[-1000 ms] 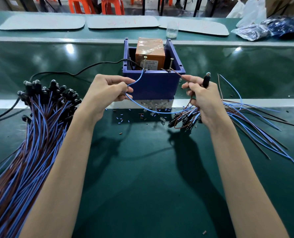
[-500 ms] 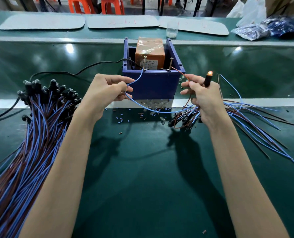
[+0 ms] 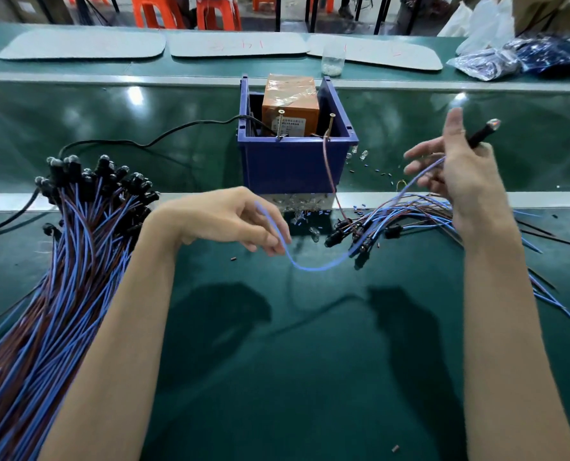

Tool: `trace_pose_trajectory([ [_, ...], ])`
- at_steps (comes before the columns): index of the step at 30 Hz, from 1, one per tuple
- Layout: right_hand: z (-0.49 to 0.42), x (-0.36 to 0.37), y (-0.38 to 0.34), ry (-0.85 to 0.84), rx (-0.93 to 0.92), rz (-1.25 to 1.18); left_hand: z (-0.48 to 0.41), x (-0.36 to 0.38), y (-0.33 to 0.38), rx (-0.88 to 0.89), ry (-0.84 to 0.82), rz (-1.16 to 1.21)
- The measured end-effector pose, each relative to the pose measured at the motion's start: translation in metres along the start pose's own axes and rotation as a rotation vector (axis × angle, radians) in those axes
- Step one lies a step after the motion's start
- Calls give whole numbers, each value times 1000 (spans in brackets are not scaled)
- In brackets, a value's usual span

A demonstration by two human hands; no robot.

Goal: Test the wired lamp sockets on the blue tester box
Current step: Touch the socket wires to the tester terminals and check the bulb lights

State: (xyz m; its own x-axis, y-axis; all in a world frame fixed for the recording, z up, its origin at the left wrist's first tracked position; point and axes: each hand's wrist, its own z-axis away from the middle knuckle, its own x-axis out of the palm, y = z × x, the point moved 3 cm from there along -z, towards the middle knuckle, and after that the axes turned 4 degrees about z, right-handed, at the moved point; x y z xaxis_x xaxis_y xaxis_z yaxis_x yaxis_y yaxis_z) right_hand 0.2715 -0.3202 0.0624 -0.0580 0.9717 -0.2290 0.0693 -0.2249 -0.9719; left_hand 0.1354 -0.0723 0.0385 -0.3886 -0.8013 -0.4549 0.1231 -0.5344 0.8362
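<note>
left hand [image 3: 223, 221] pinches the blue wire [image 3: 320, 266]; right hand [image 3: 463, 184], fingers half spread, holds its black lamp socket [image 3: 480, 134] aloft. beyond them on the desk [image 3: 310, 361] sits the blue tester box [image 3: 290, 168], holding an orange block [image 3: 290, 101], two screws [image 3: 279, 124] upright at its front rim.

— What is different?
— The left hand [image 3: 230, 221] is off the blue box [image 3: 293, 168], nearer the table's [image 3: 277, 361] near edge. The blue wire [image 3: 320, 266] it pinches no longer touches the screw [image 3: 279, 124].
— And the right hand [image 3: 460, 181]?
— Higher, further toward the right edge, fingers fanned out. The bulb [image 3: 494, 123] of the socket [image 3: 478, 136] it holds glowed orange a moment ago and is dark now.
</note>
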Motion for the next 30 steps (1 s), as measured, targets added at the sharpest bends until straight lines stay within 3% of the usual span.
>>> trace_pose_trajectory([
  [3, 0, -6, -8, 168, -149, -126, -5, 2, -2, -76, 4, -54],
  [6, 1, -8, -13, 392, -446, 185, -7, -1, -9, -149, 36, -120],
  [8, 6, -1, -18, 456, -631, 386, -7, -4, -14, -196, 65, -192],
  [10, 11, 12, -17, 362, -708, 523, -7, -6, -17, -230, 83, -294],
  [12, 10, 25, -8, 204, -654, 675, -9, -7, -19, -261, 83, -379],
  [14, 7, 36, 6, -4, -504, 845, -10, -7, -21, -289, 84, -412],
  [17, 7, 49, 35, -458, -198, 1104, -7, -11, -25, -315, 100, -408],
  [19, 9, 52, 45, -629, -88, 1222, -1, -19, -29, -351, 121, -388],
  [22, 9, 50, 43, -624, -65, 1196, 17, -38, -41, -454, 204, -306],
  [25, 6, 47, 41, -612, -86, 1175, 41, -59, -59, -647, 305, -370],
  [30, 6, 48, 41, -660, -111, 1156, 78, -74, -76, -914, 331, -386],
])
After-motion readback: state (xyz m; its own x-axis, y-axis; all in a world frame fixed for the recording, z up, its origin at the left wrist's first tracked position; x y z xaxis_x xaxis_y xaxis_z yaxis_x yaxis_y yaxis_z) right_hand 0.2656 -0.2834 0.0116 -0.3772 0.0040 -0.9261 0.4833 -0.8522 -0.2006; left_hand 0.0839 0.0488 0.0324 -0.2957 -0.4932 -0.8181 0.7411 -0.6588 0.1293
